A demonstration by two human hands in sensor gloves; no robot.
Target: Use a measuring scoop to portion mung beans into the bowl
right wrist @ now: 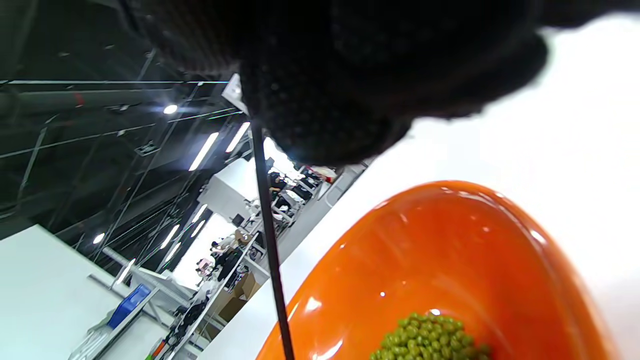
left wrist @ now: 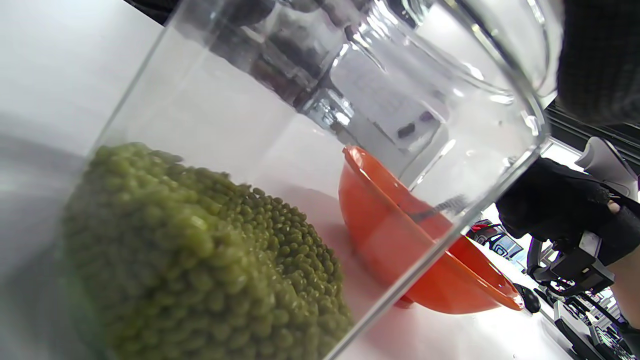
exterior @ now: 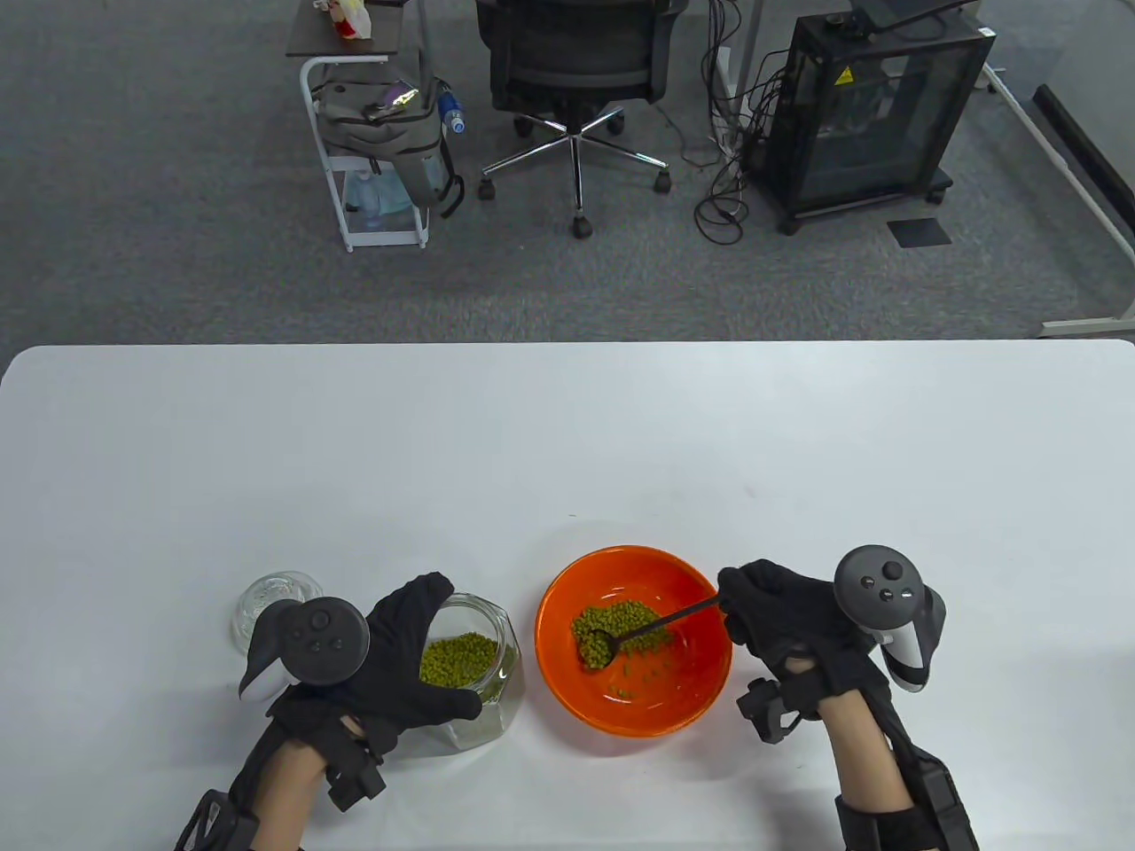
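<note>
An orange bowl (exterior: 674, 581) sits near the table's front edge with a heap of mung beans (exterior: 621, 620) in it. My right hand (exterior: 780, 612) pinches the thin black handle of the measuring scoop (exterior: 596, 647), whose loaded cup lies among the beans in the bowl. The handle (right wrist: 270, 235) and the bowl (right wrist: 450, 260) show in the right wrist view. A glass jar (exterior: 483, 700) holding mung beans (exterior: 457, 660) stands left of the bowl. My left hand (exterior: 417, 656) grips it from the left. The jar (left wrist: 300, 125), its beans (left wrist: 200, 250) and the bowl (left wrist: 390, 235) fill the left wrist view.
A glass lid (exterior: 270, 603) lies on the table behind my left hand. The white table (exterior: 567, 443) stretches far back. Beyond it on the floor stand an office chair (exterior: 576, 80), a white cart with a bag (exterior: 372, 133) and a black cabinet (exterior: 873, 115).
</note>
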